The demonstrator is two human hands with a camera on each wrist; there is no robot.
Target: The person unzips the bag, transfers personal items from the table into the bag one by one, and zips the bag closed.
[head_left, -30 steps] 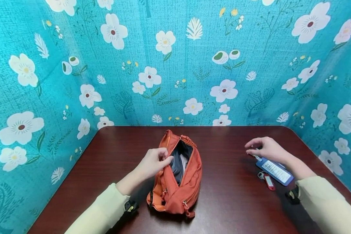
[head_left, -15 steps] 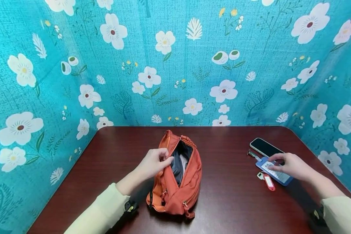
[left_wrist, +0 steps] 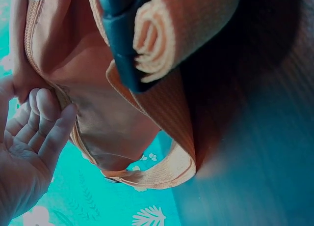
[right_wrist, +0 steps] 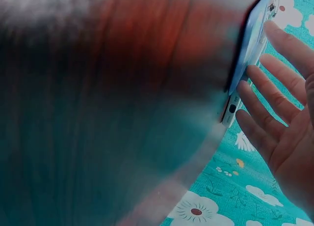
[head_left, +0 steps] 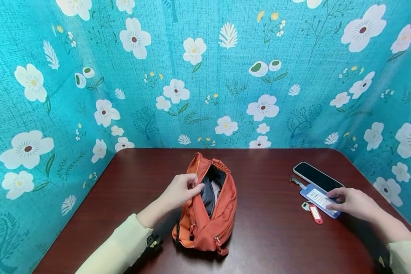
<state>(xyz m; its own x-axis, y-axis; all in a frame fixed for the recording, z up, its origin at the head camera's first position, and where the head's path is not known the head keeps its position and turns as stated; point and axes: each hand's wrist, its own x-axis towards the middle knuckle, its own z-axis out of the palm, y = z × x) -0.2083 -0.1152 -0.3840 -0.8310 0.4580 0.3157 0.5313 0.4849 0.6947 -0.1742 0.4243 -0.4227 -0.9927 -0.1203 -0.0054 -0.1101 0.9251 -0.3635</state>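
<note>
An orange-red waist bag (head_left: 222, 213) sits unzipped on the table, its dark grey lining (head_left: 209, 194) showing. My left hand (head_left: 178, 192) pinches the left edge of its opening between thumb and fingers; the left wrist view shows the fingers (left_wrist: 46, 105) along the zipper edge. On the right, my right hand (head_left: 356, 203) hovers with fingers spread over the lower end of a blue badge holder (head_left: 320, 199) with a clip. In the right wrist view its fingertips come right up to the badge holder (right_wrist: 251, 44) and the end of a phone (right_wrist: 230, 110).
The phone (head_left: 316, 176) lies dark-screened behind the badge holder. A key with a red tag (head_left: 316, 214) is in front of it. An orange strap with a black buckle (left_wrist: 120, 39) hangs at the bag's side. Flowered teal cloth (head_left: 205, 76) walls the table's back and sides.
My right hand has moved right and nearer to me, from the badge's clip to its lower end, uncovering the phone. My left hand and the bag have stayed in place.
</note>
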